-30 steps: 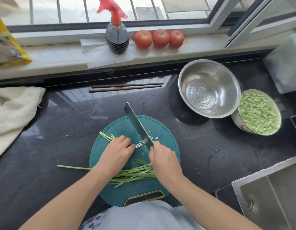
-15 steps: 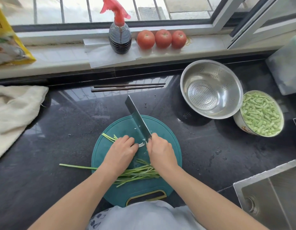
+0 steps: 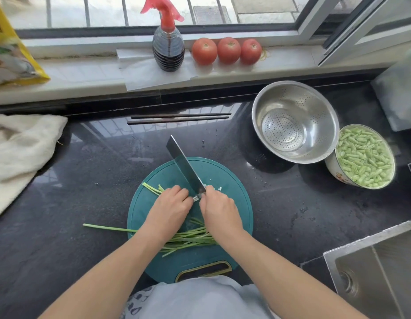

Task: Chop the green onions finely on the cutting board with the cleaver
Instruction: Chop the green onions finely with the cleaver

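I see my right hand (image 3: 219, 212) wrapped round the handle of the steel cleaver (image 3: 185, 168), whose blade runs from lower right up toward the upper left of the frame, tip past the far rim of the round teal plastic cutting board (image 3: 236, 203) at centre. My left hand (image 3: 168, 209), fingers curled, pins a bunch of thin green onions (image 3: 151, 188) (white ends at the blade). More stalks (image 3: 107, 227) lie roughly left-right across the board's near half, one reaching onto the black counter (image 3: 84, 180).
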{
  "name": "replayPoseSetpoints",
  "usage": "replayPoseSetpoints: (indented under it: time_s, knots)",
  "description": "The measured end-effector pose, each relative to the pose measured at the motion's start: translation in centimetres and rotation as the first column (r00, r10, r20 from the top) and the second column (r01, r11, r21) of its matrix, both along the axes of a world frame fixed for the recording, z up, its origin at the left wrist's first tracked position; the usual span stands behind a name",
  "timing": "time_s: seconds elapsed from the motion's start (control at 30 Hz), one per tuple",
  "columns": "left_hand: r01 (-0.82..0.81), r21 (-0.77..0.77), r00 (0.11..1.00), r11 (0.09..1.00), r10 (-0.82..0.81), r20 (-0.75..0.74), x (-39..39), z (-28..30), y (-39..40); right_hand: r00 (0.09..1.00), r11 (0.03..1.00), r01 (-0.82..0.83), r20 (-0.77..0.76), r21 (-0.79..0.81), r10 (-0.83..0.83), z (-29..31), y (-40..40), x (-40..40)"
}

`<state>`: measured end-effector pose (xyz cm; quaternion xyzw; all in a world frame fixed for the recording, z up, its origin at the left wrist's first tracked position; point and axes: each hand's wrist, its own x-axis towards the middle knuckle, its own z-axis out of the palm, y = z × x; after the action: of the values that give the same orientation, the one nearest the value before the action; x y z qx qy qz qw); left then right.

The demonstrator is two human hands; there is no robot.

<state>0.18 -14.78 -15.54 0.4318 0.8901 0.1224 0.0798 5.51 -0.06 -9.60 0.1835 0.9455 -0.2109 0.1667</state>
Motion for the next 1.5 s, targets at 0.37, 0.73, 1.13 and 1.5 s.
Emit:
replayPoseSetpoints:
  time_s: [0.37,0.73,1.13,1.5]
  knots:
    - [-0.056,0.007,0.998,0.998,0.056,0.01,0.1,0.3,-0.1,1.0,1.0,0.012,0.028,-0.002,-0.012,1.0,1.2,2.9]
    - [-0.031,-0.021,0.999,0.999,0.032,0.027,0.3,0.4,0.1,0.999,0.999,0.048,0.005,-0.022,-0.048,0.1,-0.4,-0.1]
    - [-0.077,0.045,0.997,0.996,0.075,0.03,-0.1,0.5,-1.4,0.996,0.998,0.051,0.072,-0.032,-0.049,0.9,-0.4,3.8]
    - [-0.083,0.016,0.996,0.996,0.083,0.018,-0.3,0.6,-1.0,0.996,0.996,0.087,-0.017,-0.037,-0.087,0.3,-0.7,0.3]
